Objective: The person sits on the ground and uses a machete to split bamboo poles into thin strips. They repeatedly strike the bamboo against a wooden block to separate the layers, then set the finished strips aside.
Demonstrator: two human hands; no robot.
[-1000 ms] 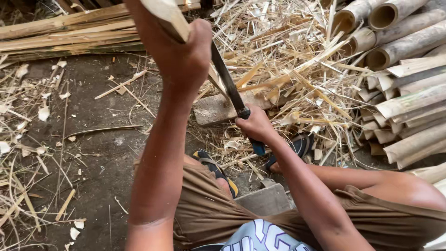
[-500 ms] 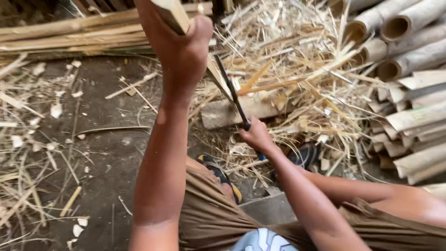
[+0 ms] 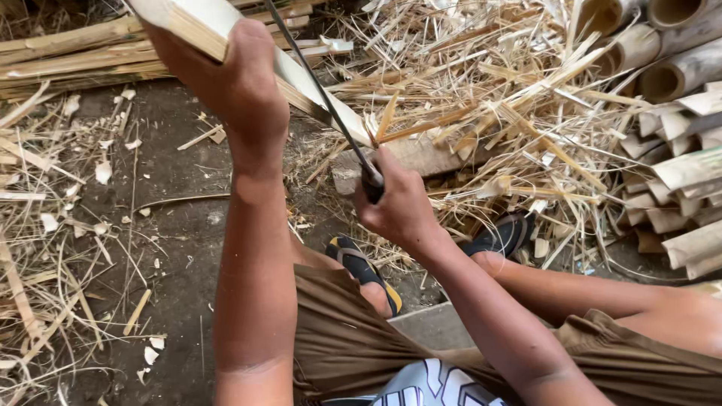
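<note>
Head view: the knife [image 3: 323, 98] now reaches higher along the bamboo strip [image 3: 197, 26] — left hand [image 3: 241, 83] clamped on strip, right hand [image 3: 398, 207] on handle.

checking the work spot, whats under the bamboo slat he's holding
Its lower end rests on a wooden block amid bamboo shavings. The left hand grips the bamboo slat; the block's base is buried.
</note>
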